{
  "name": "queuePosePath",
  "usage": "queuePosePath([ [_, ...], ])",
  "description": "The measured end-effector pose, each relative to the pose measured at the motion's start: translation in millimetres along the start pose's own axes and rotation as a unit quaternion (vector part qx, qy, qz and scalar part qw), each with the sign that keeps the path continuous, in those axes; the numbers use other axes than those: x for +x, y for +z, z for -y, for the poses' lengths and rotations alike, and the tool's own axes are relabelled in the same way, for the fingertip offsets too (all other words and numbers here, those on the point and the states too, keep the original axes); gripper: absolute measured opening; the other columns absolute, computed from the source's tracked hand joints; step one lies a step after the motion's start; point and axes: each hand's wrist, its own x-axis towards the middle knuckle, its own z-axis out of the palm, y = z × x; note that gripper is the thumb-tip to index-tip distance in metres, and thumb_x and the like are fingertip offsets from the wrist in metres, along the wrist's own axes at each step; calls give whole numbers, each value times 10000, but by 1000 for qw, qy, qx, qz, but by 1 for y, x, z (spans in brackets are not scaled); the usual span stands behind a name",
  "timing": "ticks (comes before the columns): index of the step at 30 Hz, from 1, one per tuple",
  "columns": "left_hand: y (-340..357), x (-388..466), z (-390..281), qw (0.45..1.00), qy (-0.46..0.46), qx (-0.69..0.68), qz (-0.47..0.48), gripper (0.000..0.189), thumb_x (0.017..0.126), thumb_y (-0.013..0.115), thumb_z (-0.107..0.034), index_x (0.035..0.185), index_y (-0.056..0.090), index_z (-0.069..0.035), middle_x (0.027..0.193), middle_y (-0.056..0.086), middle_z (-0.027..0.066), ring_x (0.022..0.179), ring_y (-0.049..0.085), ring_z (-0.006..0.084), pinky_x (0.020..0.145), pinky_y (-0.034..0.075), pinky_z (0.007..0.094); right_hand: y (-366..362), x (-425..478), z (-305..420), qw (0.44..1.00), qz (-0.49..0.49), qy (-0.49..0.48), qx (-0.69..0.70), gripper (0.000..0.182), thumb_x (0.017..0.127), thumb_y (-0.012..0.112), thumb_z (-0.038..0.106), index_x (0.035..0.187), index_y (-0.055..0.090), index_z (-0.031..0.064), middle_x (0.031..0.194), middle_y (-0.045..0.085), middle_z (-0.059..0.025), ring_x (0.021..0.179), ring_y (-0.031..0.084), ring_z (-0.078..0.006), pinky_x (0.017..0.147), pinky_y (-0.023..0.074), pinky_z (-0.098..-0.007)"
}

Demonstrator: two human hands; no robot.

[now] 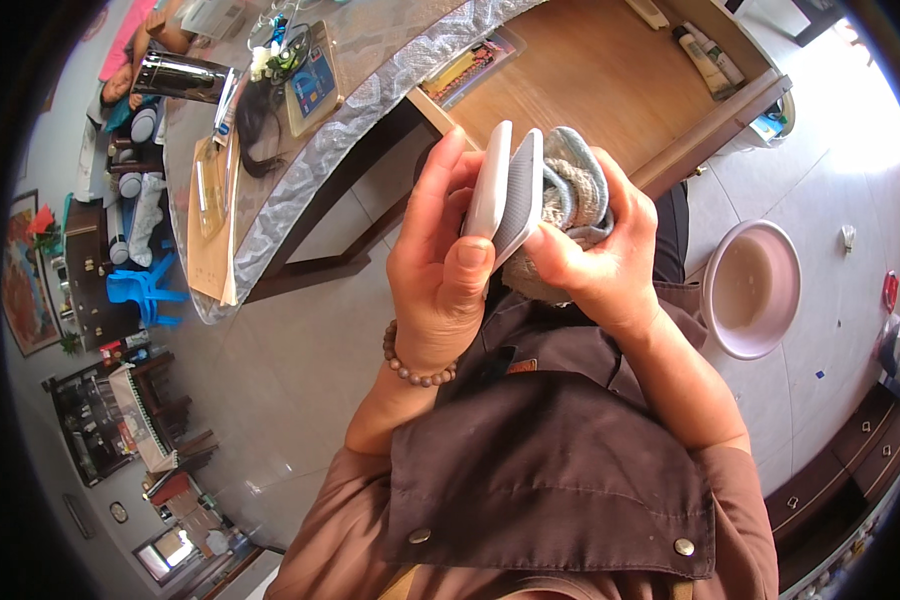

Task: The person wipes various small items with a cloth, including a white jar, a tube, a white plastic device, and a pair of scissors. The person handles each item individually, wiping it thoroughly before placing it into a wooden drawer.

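In front of my apron, my left hand (439,285) grips a flat white slab with rounded corners (490,180), its thumb on the near end. Close against it stands a second thin slab with a grey textured face and white rim (521,191). My right hand (615,247) pinches that one at its lower end with the thumb. A folded cloth, grey-blue and beige (577,180), is bunched in the same hand. Whether the two slabs are joined at the bottom is hidden by my fingers.
Beyond my hands a wooden drawer (592,82) stands pulled out, with tubes (705,64) and a plastic tray (502,56) inside. A table with a silvery cloth edge (360,97) curves leftward. On the floor at right is a pink basin (793,300) holding cloudy water.
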Motion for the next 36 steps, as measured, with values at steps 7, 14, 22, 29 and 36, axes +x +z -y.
queuePosePath([
  [7,-23,16,2,994,45,2,-100,737,849,398,-557,1301,295,17,1120,518,154,952,533,191,839,429,318,-5,-17,-9,998,-40,12,45,472,625,717,159,1005,512,-33,874,578,-38,793,532,-79,726,443,-221],
  [14,-31,35,-15,979,82,-47,-182,804,808,347,-645,1290,312,-3,1155,491,198,979,531,272,858,436,395,-7,-43,-7,985,-14,127,116,287,706,639,85,967,562,-7,828,562,7,728,488,-49,670,409,-192],
  [22,-27,20,-17,963,161,197,-94,1006,734,245,-759,1235,350,107,1127,508,238,964,557,293,855,442,392,-19,-11,21,941,74,261,203,406,783,645,249,1071,503,1,942,564,-34,841,528,-98,763,431,-241],
  [29,-22,8,-6,984,66,154,-65,946,758,265,-734,1304,276,39,1268,395,236,1136,442,328,973,329,434,-29,-5,25,961,18,211,180,321,756,658,178,1005,556,4,866,595,-23,781,546,-92,712,441,-223],
  [36,-35,7,-26,905,-320,-275,62,867,809,199,-684,1341,215,0,1315,354,210,1195,387,292,992,302,435,-58,30,50,912,187,-276,-237,291,577,653,-61,858,584,-27,744,570,-114,650,544,-186,579,423,-259],
])
